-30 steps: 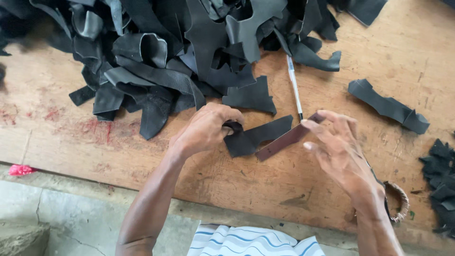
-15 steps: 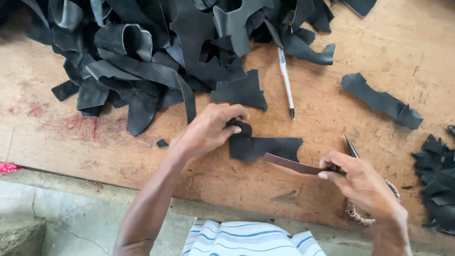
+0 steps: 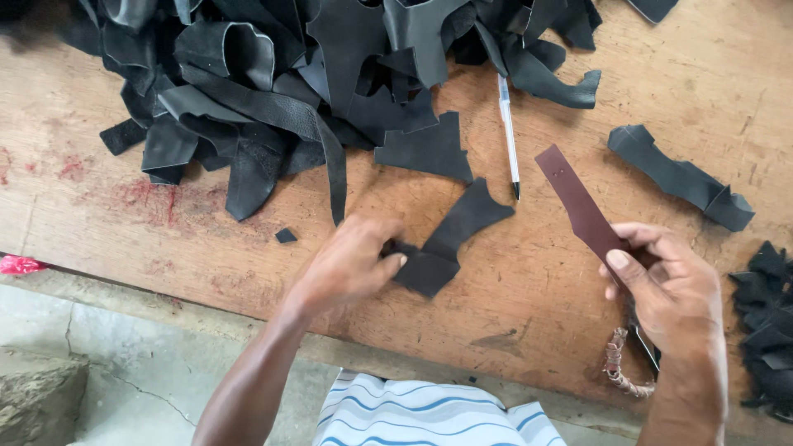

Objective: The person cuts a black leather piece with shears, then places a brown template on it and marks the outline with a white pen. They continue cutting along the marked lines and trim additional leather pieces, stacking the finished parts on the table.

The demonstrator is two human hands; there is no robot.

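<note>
wooden table [image 3: 702, 74] scratched, red-stained, above a cracked concrete floor [image 3: 124, 372].

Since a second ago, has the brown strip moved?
Yes. The brown strip, in the right hand, lifted off the black piece and swung right of the pen.

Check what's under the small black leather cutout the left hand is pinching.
The small black leather cutout lies flat on the bare wooden table; nothing else shows beneath it. The left hand covers its near-left end, so what lies under that part can't be seen.
</note>
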